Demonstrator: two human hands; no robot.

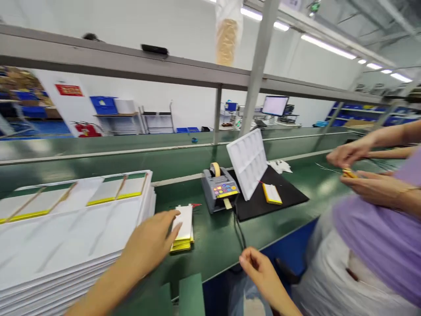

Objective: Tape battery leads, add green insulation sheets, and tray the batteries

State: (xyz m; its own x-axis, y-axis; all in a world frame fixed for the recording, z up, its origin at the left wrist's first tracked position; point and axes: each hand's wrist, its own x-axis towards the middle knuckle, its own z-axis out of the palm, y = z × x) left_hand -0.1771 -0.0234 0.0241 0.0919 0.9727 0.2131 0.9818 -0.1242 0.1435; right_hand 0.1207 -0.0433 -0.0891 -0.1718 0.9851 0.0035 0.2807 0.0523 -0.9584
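My left hand [149, 241] reaches over the left side of a small stack of flat battery packs [184, 221], white on top with yellow edges and thin wires at the far end. Its thumb and fingers are apart at the top pack; whether they touch it I cannot tell. Low in front of the bench edge, my right hand [263, 274] has its fingers curled and thumb and forefinger close together. Anything between those fingertips is too small or hidden to make out. A grey tape dispenser [220, 188] with a strip of tape sticking out stands beyond both hands.
White trays [82, 228] are piled at left, battery packs in the top one. Another white tray [248, 162] leans upright behind a black mat [283, 199] bearing one battery pack [272, 193]. At right, a co-worker's hands [358, 171] hold a yellow item. A metal post [259, 66] rises behind.
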